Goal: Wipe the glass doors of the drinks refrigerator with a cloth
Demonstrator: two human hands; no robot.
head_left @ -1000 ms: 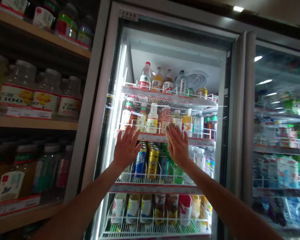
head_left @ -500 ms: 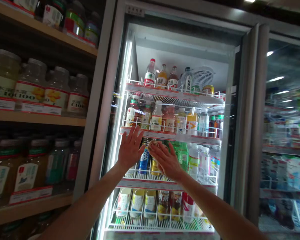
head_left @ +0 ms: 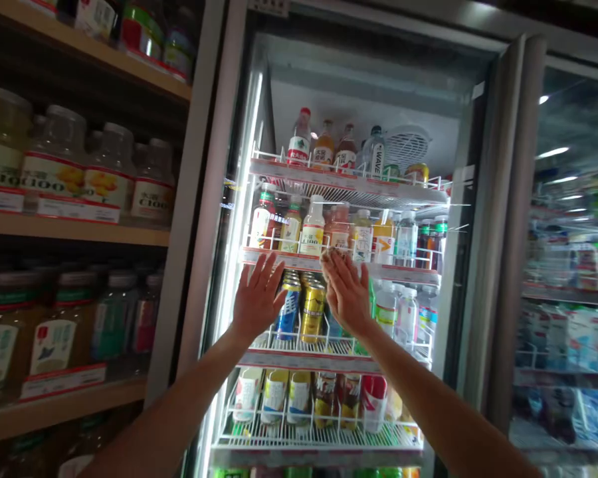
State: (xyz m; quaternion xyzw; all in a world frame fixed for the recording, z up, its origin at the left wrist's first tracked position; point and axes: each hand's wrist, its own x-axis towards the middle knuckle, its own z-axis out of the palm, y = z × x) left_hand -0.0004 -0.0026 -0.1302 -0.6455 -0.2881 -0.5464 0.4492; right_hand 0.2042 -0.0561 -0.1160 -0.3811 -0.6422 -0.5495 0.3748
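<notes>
We have the bunched cloth (head_left: 331, 254) under our right hand (head_left: 347, 292)'s fingertips, its grip unclear; our left hand (head_left: 257, 295), fingers spread, is farther leftward.

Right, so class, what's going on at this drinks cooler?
One person has both hands up at the cooler's glass door. The right hand has a small crumpled cloth under its fingertips, seemingly against the glass. The left hand is open, fingers spread, apparently on the glass too. Behind it, bottles and cans stand on wire-fronted shelves.
</notes>
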